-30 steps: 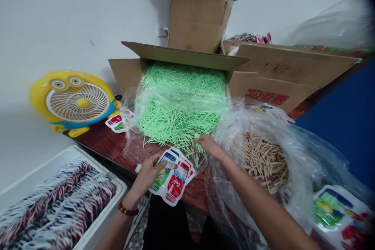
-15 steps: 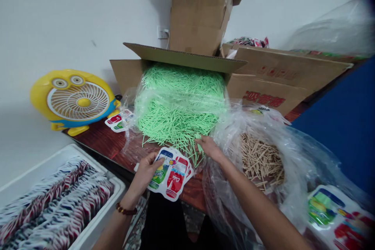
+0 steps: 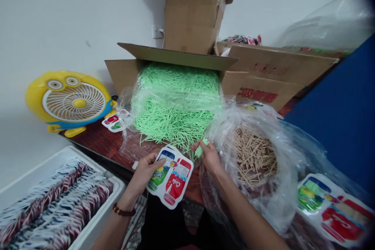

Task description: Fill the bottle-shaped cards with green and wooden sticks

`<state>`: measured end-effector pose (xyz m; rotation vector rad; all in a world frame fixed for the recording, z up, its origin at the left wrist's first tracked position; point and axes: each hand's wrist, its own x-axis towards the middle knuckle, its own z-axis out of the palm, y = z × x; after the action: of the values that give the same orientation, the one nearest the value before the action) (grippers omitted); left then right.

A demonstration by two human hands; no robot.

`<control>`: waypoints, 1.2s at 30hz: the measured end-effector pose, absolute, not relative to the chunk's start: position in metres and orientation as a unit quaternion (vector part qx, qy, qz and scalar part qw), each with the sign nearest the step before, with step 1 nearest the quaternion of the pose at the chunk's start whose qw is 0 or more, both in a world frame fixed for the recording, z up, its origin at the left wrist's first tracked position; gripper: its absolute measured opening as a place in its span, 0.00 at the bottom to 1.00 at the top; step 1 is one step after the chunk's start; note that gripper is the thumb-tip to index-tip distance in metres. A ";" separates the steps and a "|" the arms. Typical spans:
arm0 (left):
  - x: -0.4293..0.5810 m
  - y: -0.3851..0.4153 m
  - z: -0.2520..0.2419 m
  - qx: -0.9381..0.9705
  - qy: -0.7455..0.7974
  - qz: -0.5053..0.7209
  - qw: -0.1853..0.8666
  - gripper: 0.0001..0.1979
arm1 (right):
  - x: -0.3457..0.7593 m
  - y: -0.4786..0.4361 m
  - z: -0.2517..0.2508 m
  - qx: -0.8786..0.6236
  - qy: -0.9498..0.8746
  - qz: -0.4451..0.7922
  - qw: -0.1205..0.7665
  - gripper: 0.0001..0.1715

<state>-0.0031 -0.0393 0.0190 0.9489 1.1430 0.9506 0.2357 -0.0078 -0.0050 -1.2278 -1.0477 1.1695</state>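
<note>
My left hand (image 3: 147, 172) grips printed plastic pouches (image 3: 171, 175) with a green Sprite picture and a red Cola picture, thumb on the front. In my right hand (image 3: 210, 157) is a small bunch of light green sticks (image 3: 201, 147), pinched between thumb and fingers. Just beyond it, a large heap of the same green sticks (image 3: 175, 121) spills from a plastic-lined cardboard box lying open toward me. To the right, brown sticks (image 3: 254, 158) lie inside a clear plastic bag (image 3: 281, 199).
A white foam box (image 3: 117, 193) at lower left holds rows of packed pouches. A yellow fan (image 3: 79, 103) stands at left. Cardboard boxes (image 3: 191, 21) are stacked behind. More pouches (image 3: 331, 207) lie at lower right, and others (image 3: 114, 121) beside the fan.
My right hand has drawn back slightly from the green heap, turned up, and now holds a bunch of green sticks. The pouches in my left hand sit more squarely together.
</note>
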 end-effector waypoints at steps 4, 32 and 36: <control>0.013 -0.049 0.023 0.430 0.491 0.367 0.663 0.13 | 0.236 -0.013 0.021 -0.398 -0.311 0.590 0.630 0.17; 0.047 -0.084 0.036 0.704 0.383 0.337 0.494 0.19 | 0.224 -0.089 0.077 -0.288 -0.243 0.579 0.724 0.08; 0.052 -0.087 0.038 0.710 0.369 0.346 0.490 0.19 | 0.207 -0.099 0.082 -0.287 -0.216 0.558 0.748 0.08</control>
<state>0.0521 -0.0874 0.0381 1.7241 0.8958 0.8403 0.2068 -0.0989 0.0819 -0.6286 -0.4722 1.2197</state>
